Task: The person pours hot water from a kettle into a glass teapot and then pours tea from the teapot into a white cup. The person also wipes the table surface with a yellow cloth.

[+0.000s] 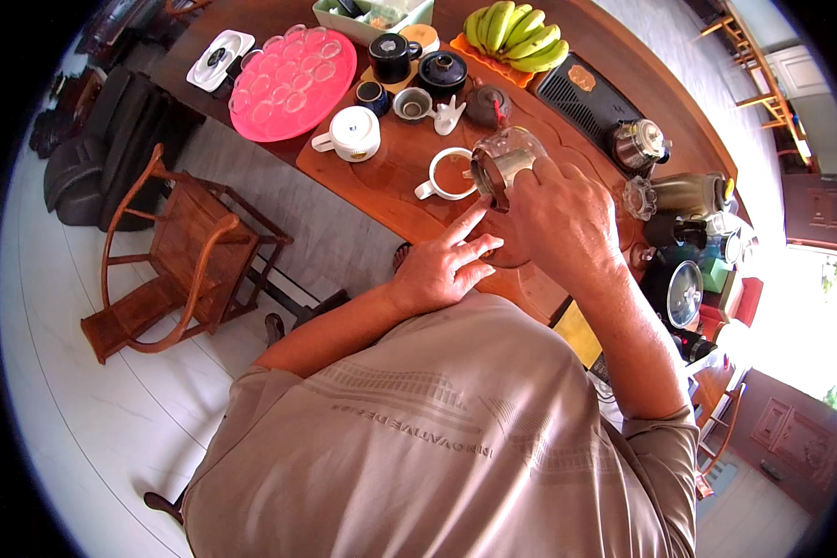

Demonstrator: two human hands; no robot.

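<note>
My right hand point(565, 209) grips a glass teapot point(506, 157) with a metal strainer inside, tilted to the left. Its spout is over the rim of a white cup point(453, 173) that holds reddish-brown tea. Just below the teapot is my left hand point(443, 268), fingers spread and holding nothing; its index fingertip is close to the teapot's lower edge, and whether they touch I cannot tell. A lidded white mug point(354, 132) stands left of the cup. Behind them are a white ceramic figurine point(450, 115), a tea strainer point(413, 103) and a dark clay teapot point(487, 104).
A pink tray point(293, 84) bears several small glass cups. Green bananas point(516, 35) lie at the back beside a black tea tray point(579, 97). A metal kettle point(638, 143) and a thermos-like jug point(690, 194) stand right. A wooden chair point(199, 244) is on the floor at left.
</note>
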